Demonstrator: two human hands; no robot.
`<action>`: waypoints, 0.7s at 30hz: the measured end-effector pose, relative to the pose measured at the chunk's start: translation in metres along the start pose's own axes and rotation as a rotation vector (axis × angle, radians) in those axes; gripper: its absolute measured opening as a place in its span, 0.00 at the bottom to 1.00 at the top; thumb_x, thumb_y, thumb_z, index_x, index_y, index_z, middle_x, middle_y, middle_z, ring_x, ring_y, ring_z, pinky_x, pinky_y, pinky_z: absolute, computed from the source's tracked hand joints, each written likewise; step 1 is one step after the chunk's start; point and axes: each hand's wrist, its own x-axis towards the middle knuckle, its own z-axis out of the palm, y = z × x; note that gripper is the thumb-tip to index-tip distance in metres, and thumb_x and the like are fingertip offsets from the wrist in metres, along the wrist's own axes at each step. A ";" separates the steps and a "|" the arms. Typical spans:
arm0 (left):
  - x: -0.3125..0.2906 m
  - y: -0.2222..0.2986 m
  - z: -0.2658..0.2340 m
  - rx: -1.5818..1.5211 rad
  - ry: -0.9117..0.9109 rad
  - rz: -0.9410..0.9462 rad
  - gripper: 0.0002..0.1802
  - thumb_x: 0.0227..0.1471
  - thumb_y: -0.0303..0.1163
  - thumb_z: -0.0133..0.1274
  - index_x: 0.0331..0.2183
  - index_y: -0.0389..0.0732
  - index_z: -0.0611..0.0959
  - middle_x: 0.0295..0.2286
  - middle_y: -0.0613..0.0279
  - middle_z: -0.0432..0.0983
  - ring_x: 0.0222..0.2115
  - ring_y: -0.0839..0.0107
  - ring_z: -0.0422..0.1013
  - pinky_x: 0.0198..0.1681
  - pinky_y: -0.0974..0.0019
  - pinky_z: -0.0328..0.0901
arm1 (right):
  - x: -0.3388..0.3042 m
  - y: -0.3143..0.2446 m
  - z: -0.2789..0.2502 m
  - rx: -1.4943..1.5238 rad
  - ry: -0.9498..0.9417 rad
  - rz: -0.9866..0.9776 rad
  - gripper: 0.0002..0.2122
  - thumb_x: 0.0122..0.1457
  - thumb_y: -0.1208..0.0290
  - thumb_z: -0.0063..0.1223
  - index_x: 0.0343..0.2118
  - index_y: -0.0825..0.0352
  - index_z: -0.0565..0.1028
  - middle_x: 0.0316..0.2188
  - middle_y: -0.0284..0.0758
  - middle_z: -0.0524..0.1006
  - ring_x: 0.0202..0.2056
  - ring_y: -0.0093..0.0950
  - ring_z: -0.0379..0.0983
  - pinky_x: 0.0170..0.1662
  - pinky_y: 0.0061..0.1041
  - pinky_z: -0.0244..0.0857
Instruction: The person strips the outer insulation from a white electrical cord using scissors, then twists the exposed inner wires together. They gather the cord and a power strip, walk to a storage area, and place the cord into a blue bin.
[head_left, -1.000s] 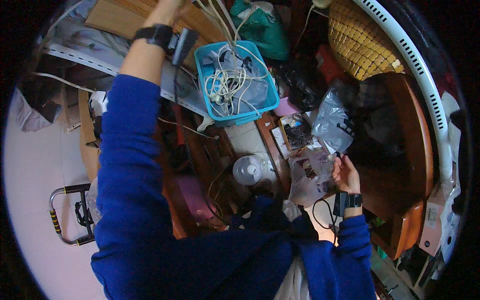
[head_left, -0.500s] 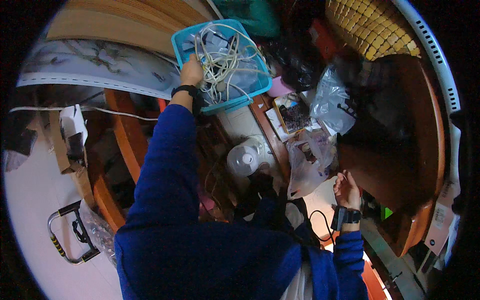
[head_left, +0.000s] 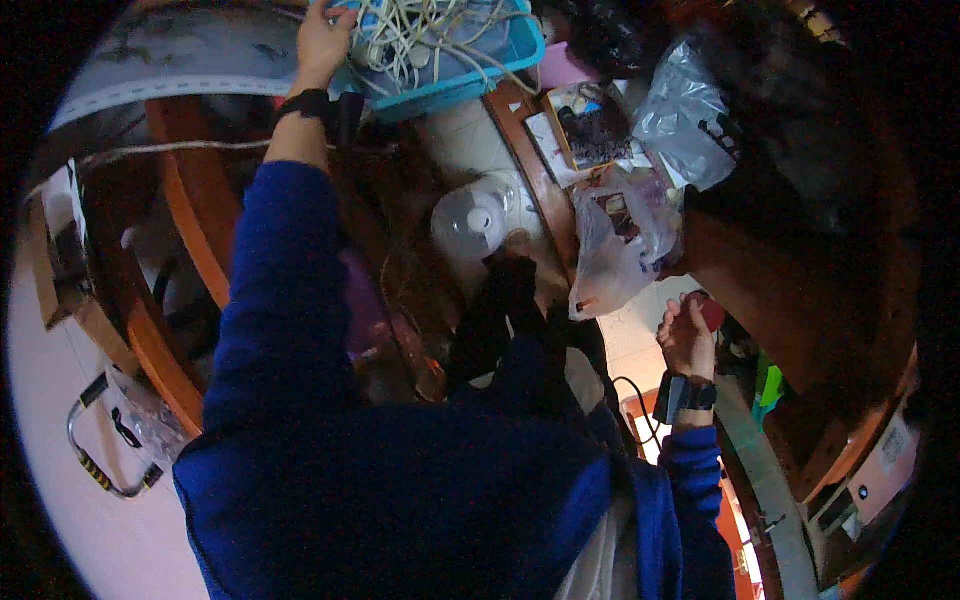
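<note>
At the top edge is a light-blue plastic basket [head_left: 440, 93] with a tangle of white cables [head_left: 420, 38] and clear plastic in it. My left hand [head_left: 324, 45] is at its left rim, fingers closed on the edge; the fingertips are partly cut off by the frame. My right hand [head_left: 687, 338] hangs at the right with loosely curled, separated fingers. Just behind it shows a red rounded thing [head_left: 711, 312]; I see no grip on it. Nearest that hand is a thin whitish plastic bag [head_left: 605, 275] with things inside.
A clear round container [head_left: 468, 220] stands on the tiled floor between wooden edges. Beyond the whitish bag are a small tray of dark bits [head_left: 597, 135] and a silvery plastic bag [head_left: 685, 115]. Wooden beams [head_left: 190, 215] and a folding trolley handle [head_left: 90, 440] lie left.
The view has shifted, so basket, bags and container sit higher in the picture. My left hand has slid a little left along the basket's side. The red thing now shows behind my right hand.
</note>
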 end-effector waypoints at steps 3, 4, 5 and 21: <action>-0.093 0.010 -0.024 -0.552 0.165 -0.092 0.25 0.55 0.30 0.57 0.52 0.32 0.70 0.34 0.57 0.77 0.29 0.73 0.74 0.32 0.69 0.69 | 0.000 -0.002 0.004 -0.098 0.047 0.013 0.10 0.66 0.66 0.47 0.44 0.65 0.72 0.36 0.35 0.79 0.31 0.26 0.75 0.33 0.23 0.69; -0.132 0.011 -0.028 -0.556 0.263 -0.185 0.24 0.56 0.28 0.55 0.52 0.31 0.69 0.32 0.61 0.76 0.26 0.74 0.71 0.29 0.71 0.67 | 0.000 -0.004 0.005 -0.141 -0.010 0.005 0.09 0.66 0.66 0.47 0.43 0.65 0.73 0.36 0.35 0.79 0.32 0.25 0.75 0.33 0.23 0.68; -0.172 0.012 -0.034 -0.220 0.282 -0.112 0.21 0.56 0.27 0.53 0.51 0.31 0.70 0.32 0.60 0.76 0.28 0.75 0.71 0.29 0.72 0.67 | 0.000 -0.005 0.005 -0.161 -0.101 0.000 0.09 0.66 0.66 0.47 0.42 0.65 0.73 0.36 0.35 0.78 0.32 0.25 0.74 0.32 0.23 0.68; -0.584 -0.025 0.002 0.576 -0.023 -0.727 0.25 0.53 0.36 0.56 0.49 0.30 0.75 0.44 0.39 0.73 0.47 0.43 0.69 0.52 0.50 0.64 | -0.035 -0.021 -0.075 -0.528 -0.291 -0.010 0.10 0.67 0.61 0.48 0.39 0.63 0.72 0.33 0.32 0.79 0.31 0.20 0.74 0.33 0.18 0.67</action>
